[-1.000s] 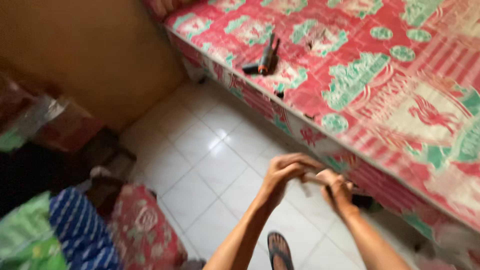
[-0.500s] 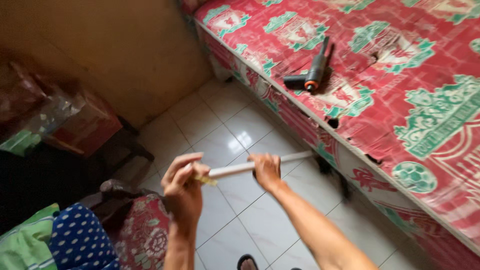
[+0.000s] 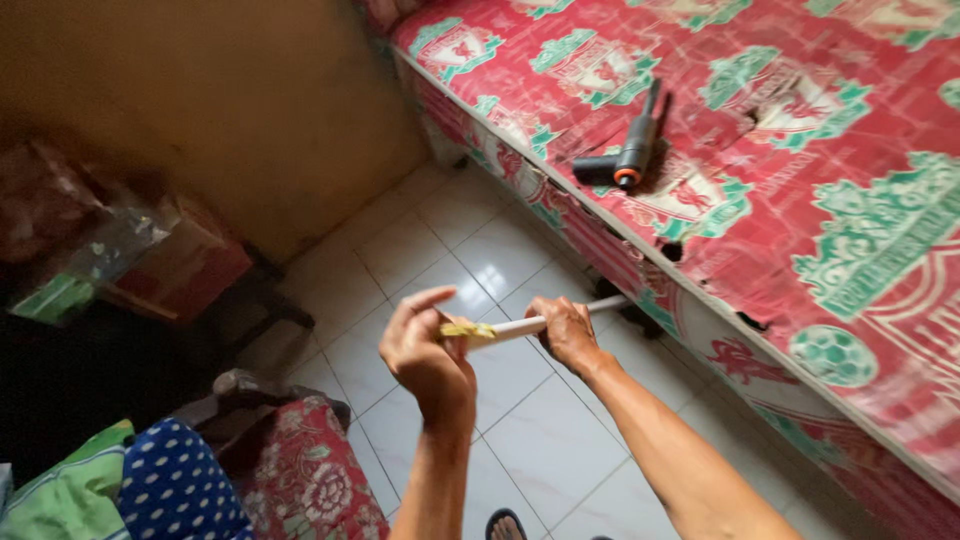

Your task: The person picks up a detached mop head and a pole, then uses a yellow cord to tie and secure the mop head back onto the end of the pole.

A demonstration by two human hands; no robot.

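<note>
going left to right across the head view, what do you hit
green cloth → blue dotted fabric → red floral cushion → left hand → white rod → right hand → black power tool on the red patterned bed cover

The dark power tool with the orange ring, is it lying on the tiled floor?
No, the power tool lies on the red and green patterned mattress.

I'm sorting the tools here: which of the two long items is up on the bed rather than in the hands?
The dark tool with the orange ring, lying on the red bedcover; both hands grip the white stick.
</note>
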